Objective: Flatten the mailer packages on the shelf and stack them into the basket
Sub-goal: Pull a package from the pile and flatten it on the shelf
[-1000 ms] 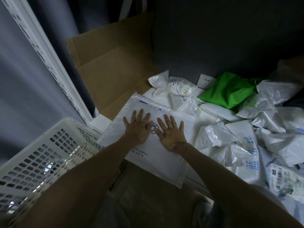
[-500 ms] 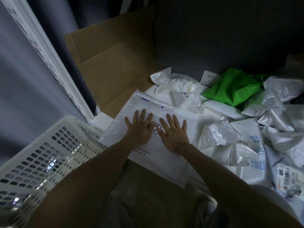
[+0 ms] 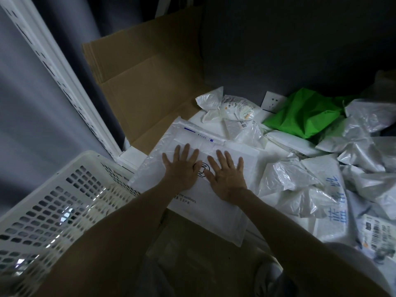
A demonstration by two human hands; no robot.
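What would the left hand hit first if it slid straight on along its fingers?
The left hand lies flat on the white mailer. Past its far edge, the first thing looks like the brown cardboard behind it, though depth is unclear.

The white mailer (image 3: 214,211) in front of me reads "the outdoors." in blue. To my right, a bag (image 3: 327,168) bears large blue Chinese characters, and a barcode label (image 3: 374,232) is too small to read.

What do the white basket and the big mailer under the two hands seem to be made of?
Basket: likely rigid white plastic, glossy, with moulded slots. Mailer: seemingly thin white plastic film, slightly shiny, wrinkled at its edges.
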